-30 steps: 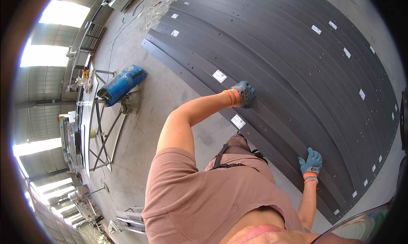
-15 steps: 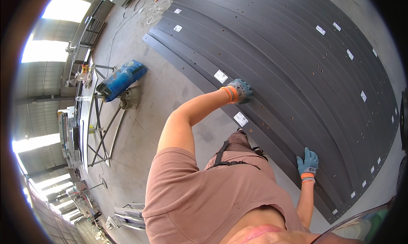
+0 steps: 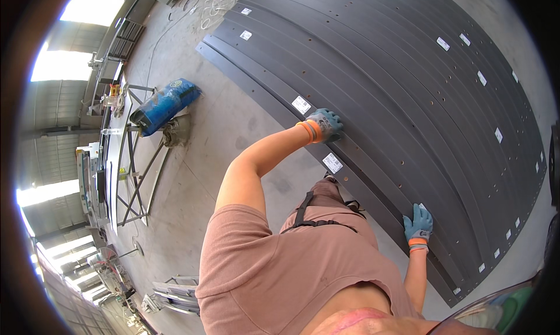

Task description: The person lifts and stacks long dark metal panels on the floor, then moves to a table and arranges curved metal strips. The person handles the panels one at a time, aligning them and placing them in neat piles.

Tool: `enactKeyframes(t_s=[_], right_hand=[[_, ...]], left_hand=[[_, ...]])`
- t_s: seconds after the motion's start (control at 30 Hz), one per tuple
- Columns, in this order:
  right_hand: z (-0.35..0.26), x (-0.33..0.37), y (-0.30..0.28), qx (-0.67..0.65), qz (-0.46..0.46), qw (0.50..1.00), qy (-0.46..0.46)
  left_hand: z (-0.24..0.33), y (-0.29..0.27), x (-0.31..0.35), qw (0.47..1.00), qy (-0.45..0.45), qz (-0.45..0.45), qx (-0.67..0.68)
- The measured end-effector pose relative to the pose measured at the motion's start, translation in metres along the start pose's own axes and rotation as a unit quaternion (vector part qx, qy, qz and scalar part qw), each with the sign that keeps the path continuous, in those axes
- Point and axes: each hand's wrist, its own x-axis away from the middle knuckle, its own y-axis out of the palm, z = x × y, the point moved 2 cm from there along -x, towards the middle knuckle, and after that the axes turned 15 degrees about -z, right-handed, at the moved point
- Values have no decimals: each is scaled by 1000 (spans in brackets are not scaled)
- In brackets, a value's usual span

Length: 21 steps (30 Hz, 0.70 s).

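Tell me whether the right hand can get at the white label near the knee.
Probably yes: the right hand rests on the dark strips, and only bare strip lies between it and the white label.

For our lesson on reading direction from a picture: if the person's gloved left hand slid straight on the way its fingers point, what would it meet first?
The left hand rests on the dark strips; going on, it would likely just cross more strips lying alongside.

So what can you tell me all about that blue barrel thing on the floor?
The blue drum lies tipped on its side on the grey concrete floor, at the person's far left, well away from both gloved hands. It looks like plastic, with a darker band near one end. It leans against a metal frame stand and a greyish lump beside it. Nothing else touches it.
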Motion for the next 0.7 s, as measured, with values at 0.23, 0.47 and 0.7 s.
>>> enactKeyframes(t_s=[0.23,0.47,0.7], right_hand=[[-7,1,0,10,13,1000,-17],[-13,1,0,15,7,1000,-18],[-11,1,-1,12,19,999,-27]], left_hand=[[-4,6,9,1000,-8,12,2],[-8,14,11,999,-12,32,0],[-6,13,11,999,-11,48,4]])
